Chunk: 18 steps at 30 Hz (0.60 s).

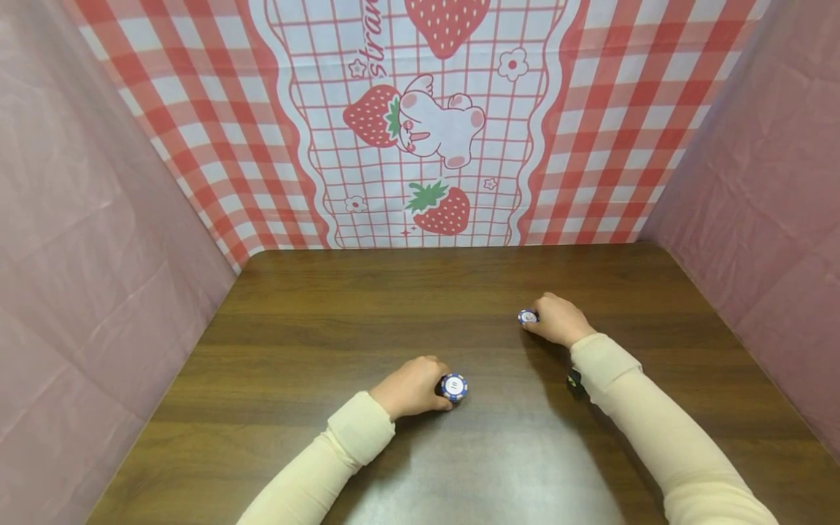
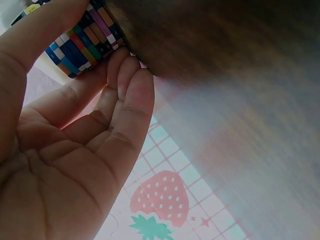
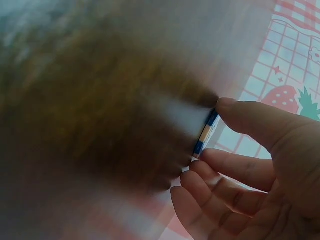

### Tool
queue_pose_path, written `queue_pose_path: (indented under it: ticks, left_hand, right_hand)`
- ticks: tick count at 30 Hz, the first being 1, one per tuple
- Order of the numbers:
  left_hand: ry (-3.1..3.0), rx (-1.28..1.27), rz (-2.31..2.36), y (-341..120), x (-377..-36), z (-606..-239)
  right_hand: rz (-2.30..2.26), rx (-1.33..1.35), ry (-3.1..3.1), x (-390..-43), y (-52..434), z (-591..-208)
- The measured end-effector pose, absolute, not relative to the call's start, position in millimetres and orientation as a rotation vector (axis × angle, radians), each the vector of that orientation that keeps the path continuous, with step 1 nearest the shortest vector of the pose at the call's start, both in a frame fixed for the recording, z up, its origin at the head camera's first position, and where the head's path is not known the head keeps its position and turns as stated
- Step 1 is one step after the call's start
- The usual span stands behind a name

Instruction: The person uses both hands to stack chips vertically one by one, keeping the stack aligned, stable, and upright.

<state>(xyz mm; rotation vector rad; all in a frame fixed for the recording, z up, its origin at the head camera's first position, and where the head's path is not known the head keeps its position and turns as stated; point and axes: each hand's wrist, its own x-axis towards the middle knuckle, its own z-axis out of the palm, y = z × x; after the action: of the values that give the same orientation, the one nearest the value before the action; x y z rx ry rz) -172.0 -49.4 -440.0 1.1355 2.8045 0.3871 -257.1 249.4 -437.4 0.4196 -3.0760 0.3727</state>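
A stack of poker chips (image 1: 454, 387) stands on the table near its middle, topped by a blue-and-white chip. My left hand (image 1: 412, 386) grips the stack from its left side, thumb on the near edge and fingers on the far edge. In the left wrist view, the sides of the stacked chips (image 2: 87, 42) show blue, orange, purple, red and green bands. Farther back and to the right, my right hand (image 1: 558, 319) pinches a single blue-and-white poker chip (image 3: 206, 132) by its edges between thumb and forefinger, right at the tabletop.
The brown wood-grain table (image 1: 367, 299) reaches back to a red-and-white checked cloth (image 1: 604, 146) printed with strawberries. Pink curtains (image 1: 98, 219) hang along both sides. A small dark device (image 1: 574, 382) sits at the right wrist.
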Motion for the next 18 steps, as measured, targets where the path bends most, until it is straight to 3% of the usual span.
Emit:
queue_pose_path:
  ticks: [18]
  left_hand:
    - [2.8, 1.132, 0.402, -48.9, -172.1, -440.6]
  right_hand:
    - [0.355, 0.395, -3.129, -256.7, 247.2, -431.5]
